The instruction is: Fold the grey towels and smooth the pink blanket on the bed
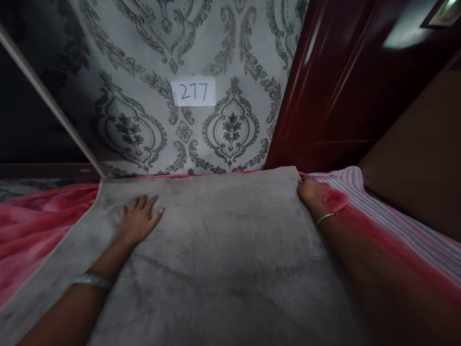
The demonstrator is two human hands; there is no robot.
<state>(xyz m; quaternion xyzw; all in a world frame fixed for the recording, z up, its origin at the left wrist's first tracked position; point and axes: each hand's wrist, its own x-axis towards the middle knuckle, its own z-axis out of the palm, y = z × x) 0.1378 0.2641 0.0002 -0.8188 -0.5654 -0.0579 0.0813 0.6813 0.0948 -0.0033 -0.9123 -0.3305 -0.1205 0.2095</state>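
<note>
A grey plush cloth, perhaps a towel or small blanket, lies spread out in front of me, its far edge close to the patterned wall. My left hand rests flat on its left part with the fingers spread. At the far right corner, my right hand has its fingers closed on the cloth's edge; the fingertips are partly hidden. Beneath the cloth, a red plush blanket shows in folds on the left and again beside my right forearm.
A striped sheet runs along the right side. Behind stands a wall with grey patterned wallpaper, bearing a paper label marked 277. A dark red glossy wooden panel rises at the right, with a brown surface beside it.
</note>
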